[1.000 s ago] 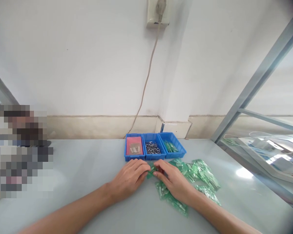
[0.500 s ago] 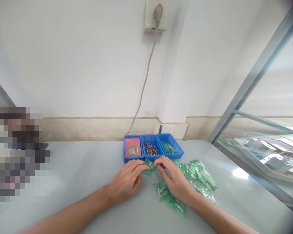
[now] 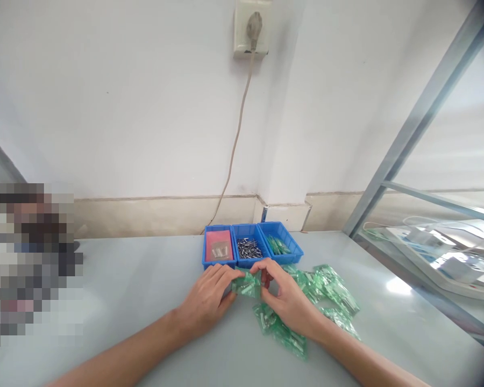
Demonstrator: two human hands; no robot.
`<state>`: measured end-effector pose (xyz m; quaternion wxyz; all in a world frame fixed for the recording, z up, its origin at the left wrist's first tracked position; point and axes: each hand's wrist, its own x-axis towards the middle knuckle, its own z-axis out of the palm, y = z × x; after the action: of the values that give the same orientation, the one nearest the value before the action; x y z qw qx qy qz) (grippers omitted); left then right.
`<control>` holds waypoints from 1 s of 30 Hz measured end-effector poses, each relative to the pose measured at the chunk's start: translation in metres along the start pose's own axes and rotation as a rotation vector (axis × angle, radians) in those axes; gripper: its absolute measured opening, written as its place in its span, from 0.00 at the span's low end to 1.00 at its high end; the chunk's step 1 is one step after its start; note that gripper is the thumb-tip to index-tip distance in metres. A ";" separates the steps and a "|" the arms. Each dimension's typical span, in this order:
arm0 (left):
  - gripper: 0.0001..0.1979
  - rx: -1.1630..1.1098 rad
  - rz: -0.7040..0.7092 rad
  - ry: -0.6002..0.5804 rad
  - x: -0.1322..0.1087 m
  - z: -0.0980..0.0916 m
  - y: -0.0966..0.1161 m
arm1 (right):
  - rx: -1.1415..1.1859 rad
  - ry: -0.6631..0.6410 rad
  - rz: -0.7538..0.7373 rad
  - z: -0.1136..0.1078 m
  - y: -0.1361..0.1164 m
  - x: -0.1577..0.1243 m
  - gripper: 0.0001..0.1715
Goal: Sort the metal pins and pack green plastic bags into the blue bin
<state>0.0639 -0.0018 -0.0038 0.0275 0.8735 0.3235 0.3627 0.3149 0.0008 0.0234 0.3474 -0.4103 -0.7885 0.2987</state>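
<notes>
A small green plastic bag with pale parts inside is stretched between my two hands, just in front of the blue bins. My left hand pinches its left edge between thumb and fingers. At its right edge, my right hand grips with thumb and forefinger, the other fingers curled behind. Beneath and beside my right wrist lie filled green bags on the grey table. More filled green bags are heaped to the right of that hand.
Three blue bins stand side by side: the left bin holds a pink sheet and a clear bag, the middle bin metal screws, the right bin green packets. A metal frame rises at right. A blurred-out person is at far left.
The green bag now lies spread more openly between my hands. My right thumb has moved down along its right edge, and my left fingers have shifted slightly left. The view has tilted slightly.
</notes>
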 end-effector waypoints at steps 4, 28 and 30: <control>0.09 0.047 0.031 0.020 0.003 -0.001 0.002 | -0.029 -0.052 0.003 0.000 0.000 0.001 0.12; 0.10 -0.065 0.072 -0.064 0.004 -0.010 0.009 | 0.141 0.083 0.106 0.003 0.005 0.005 0.14; 0.13 -0.094 0.044 -0.056 0.003 -0.010 0.008 | 0.135 0.048 0.085 0.002 0.005 0.003 0.21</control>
<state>0.0637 -0.0080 0.0078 0.0694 0.8881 0.2859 0.3533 0.3144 0.0057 0.0197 0.3802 -0.4260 -0.7399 0.3556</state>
